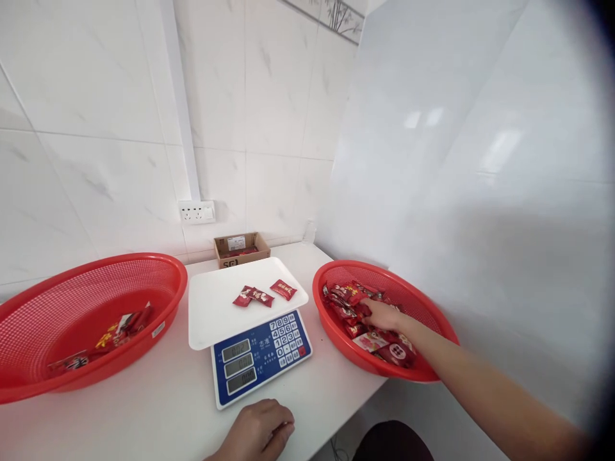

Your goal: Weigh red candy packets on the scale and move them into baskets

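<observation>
My right hand [382, 314] reaches into the red plastic basket [432, 310] on the right, touching the small red wrapped packets [396, 353] heaped there. Its fingertips are hidden among them, so whether it grips one does not show. On the table in front of the scale, my left hand [259, 430] rests with its fingers curled in and nothing visible in them. The digital scale [262, 358] has a white pan [211, 307]. On that pan lie a pair of overlapping red packets [259, 297] and a single red packet [283, 289] to their right.
At the left stands another red basket [166, 282] with several packets inside. A small cardboard box [263, 247] holding red items sits behind the scale against the tiled wall. The white table [163, 410] ends at a front right edge, below which a dark round object [394, 442] shows.
</observation>
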Tool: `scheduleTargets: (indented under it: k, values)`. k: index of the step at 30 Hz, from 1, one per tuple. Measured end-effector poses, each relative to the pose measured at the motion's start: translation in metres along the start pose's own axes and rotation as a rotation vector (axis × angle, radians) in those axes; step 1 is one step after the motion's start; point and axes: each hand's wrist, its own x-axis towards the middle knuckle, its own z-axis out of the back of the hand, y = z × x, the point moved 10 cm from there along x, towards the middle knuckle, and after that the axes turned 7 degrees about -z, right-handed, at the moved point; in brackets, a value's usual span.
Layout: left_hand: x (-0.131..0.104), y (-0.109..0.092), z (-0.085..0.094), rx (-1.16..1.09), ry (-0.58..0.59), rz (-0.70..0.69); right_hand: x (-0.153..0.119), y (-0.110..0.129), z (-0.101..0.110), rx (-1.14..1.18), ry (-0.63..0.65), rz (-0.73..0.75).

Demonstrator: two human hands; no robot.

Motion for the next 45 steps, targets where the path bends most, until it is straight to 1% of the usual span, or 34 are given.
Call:
scheduleTargets:
  k: [2, 5, 8, 11, 16, 20, 23, 26, 29, 33, 41, 43, 45]
  values:
    - [0.000, 0.001, -0.001, -0.002, -0.006, -0.006, 0.001, 0.007, 0.000, 0.074, 0.021, 0.018]
    - [0.001, 0.000, 0.001, -0.006, -0.012, -0.008, 0.000, 0.014, 0.007, 0.204, 0.056, 0.028]
    - [0.001, -0.001, 0.002, -0.005, -0.001, -0.001, 0.001, 0.015, 0.015, 0.244, 0.057, -0.002]
    - [0.001, -0.002, 0.002, -0.010, 0.002, 0.009, 0.003, 0.015, 0.011, 0.161, 0.058, -0.007]
    - [0.000, 0.001, -0.001, -0.013, 0.009, 0.013, 0.005, 0.013, -0.012, 0.008, 0.072, -0.024]
    - [0.001, 0.001, 0.000, -0.005, -0.021, -0.022, 0.003, 0.014, -0.015, -0.069, 0.063, -0.024]
    - [0.001, 0.001, 0.000, 0.007, -0.037, -0.039, 0.003, 0.020, -0.011, -0.080, 0.058, -0.007]
    - [0.001, -0.001, 0.000, 0.009, -0.033, -0.041, 0.003, 0.028, -0.006, -0.042, 0.030, 0.024]
    - [0.001, -0.001, 0.000, 0.014, -0.011, -0.029, 0.002, 0.035, -0.007, 0.007, 0.021, 0.056]
    - [0.000, 0.002, -0.002, 0.008, 0.009, -0.009, 0.004, 0.037, -0.007, 0.022, 0.006, 0.071]
    - [-0.002, 0.008, -0.007, 0.012, -0.026, -0.031, 0.013, 0.042, 0.018, 0.028, -0.004, 0.110]
    - [-0.002, 0.009, -0.008, 0.019, -0.029, -0.027, 0.016, 0.043, 0.023, 0.020, -0.028, 0.117]
    - [-0.002, 0.011, -0.009, 0.019, -0.023, -0.007, 0.019, 0.041, 0.025, -0.007, -0.079, 0.120]
